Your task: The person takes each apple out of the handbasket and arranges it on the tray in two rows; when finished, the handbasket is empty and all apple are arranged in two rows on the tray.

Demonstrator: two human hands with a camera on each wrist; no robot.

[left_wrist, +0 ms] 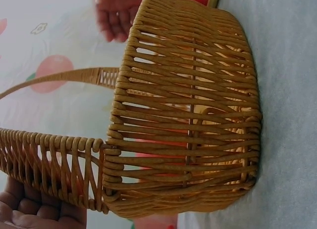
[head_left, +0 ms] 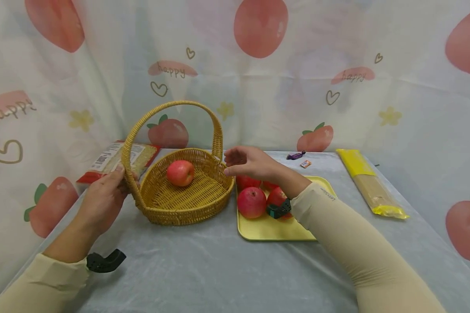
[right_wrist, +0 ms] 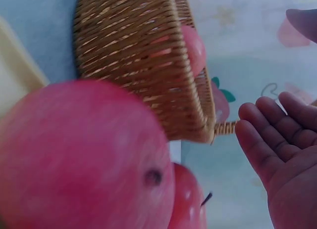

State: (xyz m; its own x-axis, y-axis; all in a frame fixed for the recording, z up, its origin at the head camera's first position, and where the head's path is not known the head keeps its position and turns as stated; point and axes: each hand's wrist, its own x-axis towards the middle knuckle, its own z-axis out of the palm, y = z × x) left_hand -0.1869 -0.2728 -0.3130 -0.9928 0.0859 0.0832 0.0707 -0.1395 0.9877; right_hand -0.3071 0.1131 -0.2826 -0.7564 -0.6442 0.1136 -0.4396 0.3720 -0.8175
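A yellow wicker basket (head_left: 176,216) with a tall arched handle stands left of the middle, and one red apple (head_left: 180,173) lies in it. My left hand (head_left: 103,198) grips the left foot of the handle, its fingers passing behind the wickerwork in the left wrist view. Over the basket's right rim, my right hand (head_left: 252,163) has its fingers loosely extended and holds nothing. Beneath the right wrist, several round red fruits (head_left: 252,202) sit on a yellow tray (head_left: 258,234); one fills much of the right wrist view.
Behind the basket's left side lies a red-edged bag of grains (head_left: 145,158). Two small wrapped sweets, one purple (head_left: 296,155) and one orange (head_left: 306,164), lie beyond the tray. A long yellow-ended packet (head_left: 372,187) rests at the right. A printed curtain (head_left: 258,108) borders the table.
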